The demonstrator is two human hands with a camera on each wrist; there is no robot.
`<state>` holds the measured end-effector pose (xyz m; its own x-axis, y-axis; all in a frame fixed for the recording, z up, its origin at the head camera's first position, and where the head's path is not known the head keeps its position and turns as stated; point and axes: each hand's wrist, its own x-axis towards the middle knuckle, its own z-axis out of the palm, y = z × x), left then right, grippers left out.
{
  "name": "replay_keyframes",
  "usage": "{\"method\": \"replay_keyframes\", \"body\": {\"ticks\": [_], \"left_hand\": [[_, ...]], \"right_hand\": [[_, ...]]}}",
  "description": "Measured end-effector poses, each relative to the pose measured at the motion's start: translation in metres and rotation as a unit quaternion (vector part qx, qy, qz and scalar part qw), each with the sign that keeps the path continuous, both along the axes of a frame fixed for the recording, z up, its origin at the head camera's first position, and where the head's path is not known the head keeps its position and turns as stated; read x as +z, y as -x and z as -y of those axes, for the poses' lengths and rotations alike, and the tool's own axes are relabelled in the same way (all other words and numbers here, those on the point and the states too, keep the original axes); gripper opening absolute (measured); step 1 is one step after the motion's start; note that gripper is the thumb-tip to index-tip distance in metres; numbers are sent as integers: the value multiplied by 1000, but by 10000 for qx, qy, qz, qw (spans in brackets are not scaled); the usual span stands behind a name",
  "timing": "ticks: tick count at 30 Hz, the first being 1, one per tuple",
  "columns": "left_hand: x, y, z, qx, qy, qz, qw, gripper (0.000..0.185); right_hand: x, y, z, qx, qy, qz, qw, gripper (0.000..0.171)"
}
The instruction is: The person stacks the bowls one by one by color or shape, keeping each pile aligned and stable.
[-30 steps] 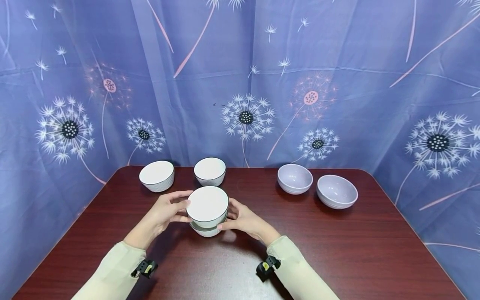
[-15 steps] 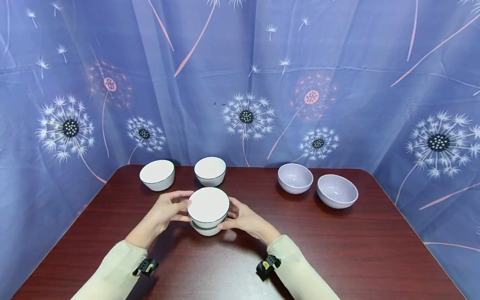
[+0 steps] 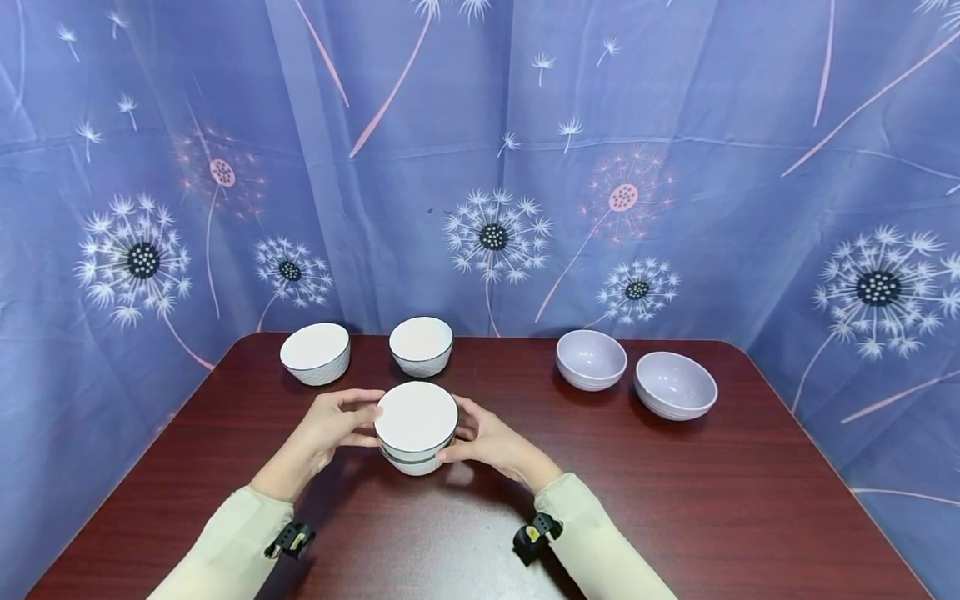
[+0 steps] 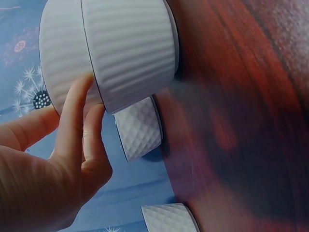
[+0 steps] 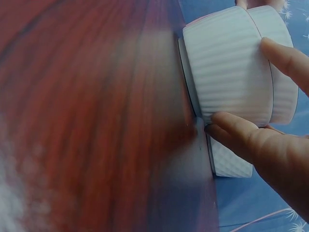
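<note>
Here, both hands (image 3: 408, 433) cupped around the stacked white bowls (image 3: 416, 427).

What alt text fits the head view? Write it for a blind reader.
Two hands, left hand and right hand, hold a stack of two white bowls on a dark red table. Behind stand two more white bowls and two lilac bowls.

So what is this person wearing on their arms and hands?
Both arms are in long, pale cream sleeves that end at the wrists. Each wrist carries a small black device on a strap: the left wrist device and the right wrist device, which shows a yellowish spot. The left hand and right hand are bare, without gloves.
</note>
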<state>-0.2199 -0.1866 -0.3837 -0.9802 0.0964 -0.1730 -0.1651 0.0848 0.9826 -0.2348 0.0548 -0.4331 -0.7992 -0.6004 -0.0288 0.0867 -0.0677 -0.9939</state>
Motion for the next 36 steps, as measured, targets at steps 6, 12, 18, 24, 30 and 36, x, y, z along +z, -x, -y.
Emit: {"method": "replay_keyframes", "body": {"ticks": [6,12,18,24,30,36], "left_hand": [[-2,0,1,54,18,17,10000,40],[-3,0,3,120,-4,74,9999,41],[-4,0,5,140,-72,98,9998,41],[-4,0,5,115,-95,111,9998,41],[-4,0,6,48,-51,134,9999,42],[-4,1,6,-62,-36,114,9999,41]], "right_hand": [[-1,0,0,23,-15,-12,10000,86],[0,0,0,-3,-55,8,10000,88],[-1,1,0,-7,-111,25,9999,88],[-2,2,0,5,-105,14,9999,88],[-1,1,-1,19,-158,19,9999,89],[-1,2,-2,39,-238,-12,9997,88]]}}
